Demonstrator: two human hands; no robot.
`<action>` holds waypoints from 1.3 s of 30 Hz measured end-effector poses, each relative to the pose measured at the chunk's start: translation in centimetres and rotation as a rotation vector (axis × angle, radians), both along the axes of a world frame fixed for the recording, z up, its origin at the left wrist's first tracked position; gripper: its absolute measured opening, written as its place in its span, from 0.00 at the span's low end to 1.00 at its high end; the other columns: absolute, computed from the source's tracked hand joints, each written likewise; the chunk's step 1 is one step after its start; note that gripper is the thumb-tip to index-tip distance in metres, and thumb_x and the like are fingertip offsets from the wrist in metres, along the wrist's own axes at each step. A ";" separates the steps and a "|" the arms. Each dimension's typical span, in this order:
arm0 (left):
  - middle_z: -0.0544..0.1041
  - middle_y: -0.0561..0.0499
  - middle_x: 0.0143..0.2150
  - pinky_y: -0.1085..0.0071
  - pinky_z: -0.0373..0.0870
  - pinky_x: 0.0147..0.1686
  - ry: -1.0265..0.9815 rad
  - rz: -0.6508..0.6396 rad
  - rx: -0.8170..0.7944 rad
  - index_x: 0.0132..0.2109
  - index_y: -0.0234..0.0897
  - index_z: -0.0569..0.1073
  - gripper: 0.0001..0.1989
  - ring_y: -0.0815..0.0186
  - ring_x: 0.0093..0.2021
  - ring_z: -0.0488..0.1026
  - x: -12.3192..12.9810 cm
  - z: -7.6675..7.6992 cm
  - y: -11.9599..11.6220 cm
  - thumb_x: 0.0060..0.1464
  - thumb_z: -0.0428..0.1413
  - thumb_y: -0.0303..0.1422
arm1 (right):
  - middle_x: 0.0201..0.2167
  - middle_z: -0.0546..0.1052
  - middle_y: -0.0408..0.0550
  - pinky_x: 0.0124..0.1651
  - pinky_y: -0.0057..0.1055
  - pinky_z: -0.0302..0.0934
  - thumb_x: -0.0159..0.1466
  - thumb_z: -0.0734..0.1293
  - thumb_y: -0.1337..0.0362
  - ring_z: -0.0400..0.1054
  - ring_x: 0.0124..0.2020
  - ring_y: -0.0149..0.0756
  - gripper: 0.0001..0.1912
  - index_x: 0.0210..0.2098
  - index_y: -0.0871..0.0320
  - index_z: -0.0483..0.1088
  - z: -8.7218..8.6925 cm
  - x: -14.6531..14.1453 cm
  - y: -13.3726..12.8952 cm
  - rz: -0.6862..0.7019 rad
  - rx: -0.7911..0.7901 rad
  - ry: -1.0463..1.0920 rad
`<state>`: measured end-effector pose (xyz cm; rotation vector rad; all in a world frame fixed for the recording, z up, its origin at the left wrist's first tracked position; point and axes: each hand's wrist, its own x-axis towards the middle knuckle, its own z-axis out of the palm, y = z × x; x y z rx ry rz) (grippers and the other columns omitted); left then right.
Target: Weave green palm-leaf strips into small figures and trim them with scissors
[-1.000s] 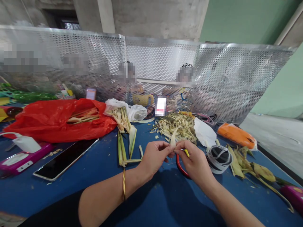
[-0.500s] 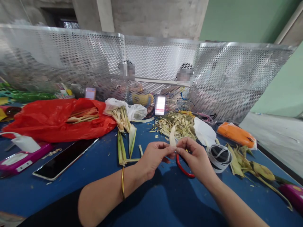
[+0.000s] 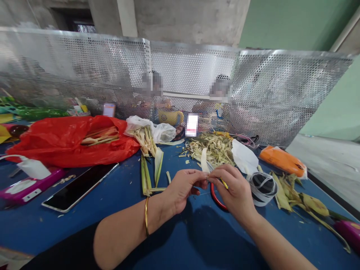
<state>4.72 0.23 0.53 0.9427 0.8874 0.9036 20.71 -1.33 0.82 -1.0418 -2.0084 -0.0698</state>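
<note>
A pale strip of corn husk (image 3: 204,159) stands up from the fingertips of my left hand (image 3: 187,187), which pinches its lower end. My right hand (image 3: 233,189) is closed beside it, thumb and forefinger pressed together and meeting the left fingertips at the base of the strip. Whatever the right fingers grip is too small to make out. Under the right hand lies a red looped handle (image 3: 216,197), partly covered, apparently of scissors. A small yellow piece (image 3: 224,183) shows at the right fingers. Just right of that hand sits a roll of white ribbon (image 3: 263,189).
Beyond the hands lies a heap of husk scraps (image 3: 210,148). Husk bundles (image 3: 146,176), a red bag (image 3: 62,146), a phone (image 3: 81,187) and a purple power strip (image 3: 33,187) are on the left. An orange packet (image 3: 282,161) and loose husks (image 3: 284,195) lie right. A perforated metal screen (image 3: 191,63) stands behind.
My right fingers have shifted at the base of the husk strip and curl more over it. The strip leans slightly further left. My view has moved slightly.
</note>
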 end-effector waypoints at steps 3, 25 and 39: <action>0.72 0.52 0.25 0.74 0.56 0.26 0.020 0.013 0.007 0.26 0.35 0.74 0.09 0.70 0.28 0.66 0.1 0.0 0.1 0.44 0.60 0.37 | 0.33 0.72 0.47 0.40 0.32 0.61 0.65 0.62 0.68 0.67 0.37 0.36 0.07 0.32 0.54 0.71 0.0 0.1 0.0 -0.019 -0.032 0.012; 0.77 0.49 0.27 0.73 0.64 0.30 0.128 0.156 0.229 0.28 0.34 0.77 0.08 0.67 0.31 0.71 0.6 -0.2 -0.2 0.46 0.60 0.35 | 0.22 0.71 0.42 0.30 0.28 0.57 0.58 0.66 0.59 0.63 0.26 0.32 0.09 0.26 0.58 0.66 -0.4 -0.3 0.5 0.010 -0.613 0.496; 0.75 0.50 0.26 0.73 0.64 0.30 -0.061 0.083 0.032 0.28 0.33 0.76 0.12 0.69 0.29 0.70 0.7 -0.5 0.0 0.41 0.64 0.39 | 0.25 0.71 0.43 0.35 0.30 0.60 0.60 0.64 0.66 0.65 0.30 0.33 0.04 0.28 0.57 0.67 0.0 -0.3 0.2 0.052 -0.380 0.382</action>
